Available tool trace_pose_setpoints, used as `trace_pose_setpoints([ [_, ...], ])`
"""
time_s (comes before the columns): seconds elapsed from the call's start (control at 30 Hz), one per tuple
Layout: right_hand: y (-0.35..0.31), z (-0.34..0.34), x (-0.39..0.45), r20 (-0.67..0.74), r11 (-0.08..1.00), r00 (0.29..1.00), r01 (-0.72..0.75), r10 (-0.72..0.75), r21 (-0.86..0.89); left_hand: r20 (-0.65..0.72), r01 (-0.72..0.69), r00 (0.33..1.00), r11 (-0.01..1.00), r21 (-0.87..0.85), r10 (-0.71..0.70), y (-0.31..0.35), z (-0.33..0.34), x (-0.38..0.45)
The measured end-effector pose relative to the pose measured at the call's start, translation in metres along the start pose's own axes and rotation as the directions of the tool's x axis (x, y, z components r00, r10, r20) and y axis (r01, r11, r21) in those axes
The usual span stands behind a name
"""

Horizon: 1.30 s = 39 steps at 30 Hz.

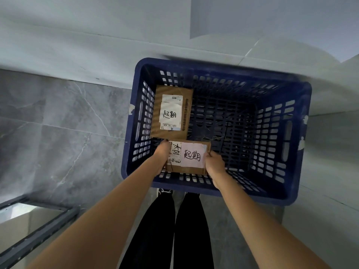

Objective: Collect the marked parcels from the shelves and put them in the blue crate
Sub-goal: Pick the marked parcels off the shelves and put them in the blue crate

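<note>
Head: two parcels (172, 111) in blue crate (223, 193)

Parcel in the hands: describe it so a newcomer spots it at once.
Find the blue crate on the grey floor. Two brown parcels are inside, along its left side. The held parcel is the near one, gripped by the left hand and right hand, with a pink handwritten label; the far parcel lies untouched, labelled white.

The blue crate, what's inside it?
Inside the blue crate one marked parcel lies flat. Both hands, left and right, hold a second parcel in it. Whatever lies under the parcels is covered.
</note>
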State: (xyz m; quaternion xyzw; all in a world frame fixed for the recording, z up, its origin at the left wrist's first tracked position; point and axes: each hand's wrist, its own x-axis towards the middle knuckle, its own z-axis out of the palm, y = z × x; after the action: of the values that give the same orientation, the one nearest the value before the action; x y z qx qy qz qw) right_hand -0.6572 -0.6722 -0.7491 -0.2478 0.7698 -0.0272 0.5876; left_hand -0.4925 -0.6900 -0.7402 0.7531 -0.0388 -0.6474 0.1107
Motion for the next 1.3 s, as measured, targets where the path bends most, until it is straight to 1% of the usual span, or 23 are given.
trace_pose_setpoints([
  [0.03, 0.001, 0.001, 0.002, 0.008, 1.000, 1.000, -0.001, 0.001, 0.010, 0.035, 0.027, 0.999, 0.999, -0.021, -0.026, 0.003, -0.002, -0.001],
  [0.1, 0.002, 0.005, 0.005, 0.028, 1.000, 1.000, -0.003, 0.002, 0.021, 0.085, 0.061, 0.994, 0.998, 0.024, -0.063, 0.005, -0.007, 0.002],
  [0.17, 0.001, 0.009, 0.007, 0.030, 1.000, 1.000, 0.005, -0.005, 0.022, 0.072, 0.068, 0.995, 0.996, 0.063, -0.073, 0.004, -0.012, 0.012],
  [0.27, 0.002, 0.014, 0.010, 0.022, 0.999, 0.999, 0.031, -0.031, 0.007, 0.058, 0.066, 0.996, 0.998, -0.014, -0.065, 0.003, -0.016, 0.020],
  [0.37, 0.005, 0.017, 0.013, 0.024, 0.999, 0.999, 0.036, -0.036, -0.011, 0.007, 0.052, 0.999, 0.998, 0.020, -0.052, 0.002, -0.013, 0.023],
  [0.53, -0.002, 0.021, 0.022, 0.040, 0.995, 0.998, 0.052, -0.048, -0.089, -0.108, -0.052, 0.991, 0.980, 0.193, 0.074, 0.002, -0.014, 0.034],
  [0.63, -0.004, 0.034, 0.031, 0.065, 0.995, 0.998, 0.026, -0.020, -0.099, -0.194, -0.140, 0.962, 0.957, 0.253, 0.192, -0.005, -0.017, 0.042],
  [0.67, -0.003, 0.041, 0.032, 0.078, 0.996, 0.997, 0.021, -0.014, -0.091, -0.237, -0.155, 0.946, 0.952, 0.263, 0.220, -0.009, -0.019, 0.046],
  [0.73, 0.000, 0.054, 0.035, 0.090, 0.996, 0.996, 0.017, -0.009, -0.086, -0.292, -0.182, 0.925, 0.957, 0.224, 0.244, -0.019, -0.024, 0.052],
  [0.8, 0.001, 0.063, 0.039, 0.073, 0.995, 0.997, 0.017, -0.010, -0.097, -0.283, -0.196, 0.926, 0.959, 0.205, 0.249, -0.023, -0.027, 0.056],
  [0.97, -0.001, 0.079, 0.052, 0.052, 0.994, 0.998, -0.015, 0.021, -0.106, -0.278, -0.172, 0.930, 0.955, 0.243, 0.239, -0.020, -0.030, 0.072],
  [1.1, 0.003, 0.084, 0.063, 0.047, 0.992, 0.999, -0.006, 0.012, -0.124, -0.309, -0.126, 0.919, 0.925, 0.359, 0.246, -0.024, -0.025, 0.083],
  [1.2, 0.007, 0.081, 0.063, 0.072, 0.991, 0.997, 0.014, -0.005, -0.136, -0.326, -0.117, 0.903, 0.890, 0.440, 0.280, -0.025, -0.022, 0.085],
  [1.3, 0.003, 0.079, 0.062, 0.106, 0.983, 0.994, 0.025, -0.005, -0.180, -0.314, -0.072, 0.915, 0.866, 0.494, 0.255, -0.018, -0.021, 0.081],
])
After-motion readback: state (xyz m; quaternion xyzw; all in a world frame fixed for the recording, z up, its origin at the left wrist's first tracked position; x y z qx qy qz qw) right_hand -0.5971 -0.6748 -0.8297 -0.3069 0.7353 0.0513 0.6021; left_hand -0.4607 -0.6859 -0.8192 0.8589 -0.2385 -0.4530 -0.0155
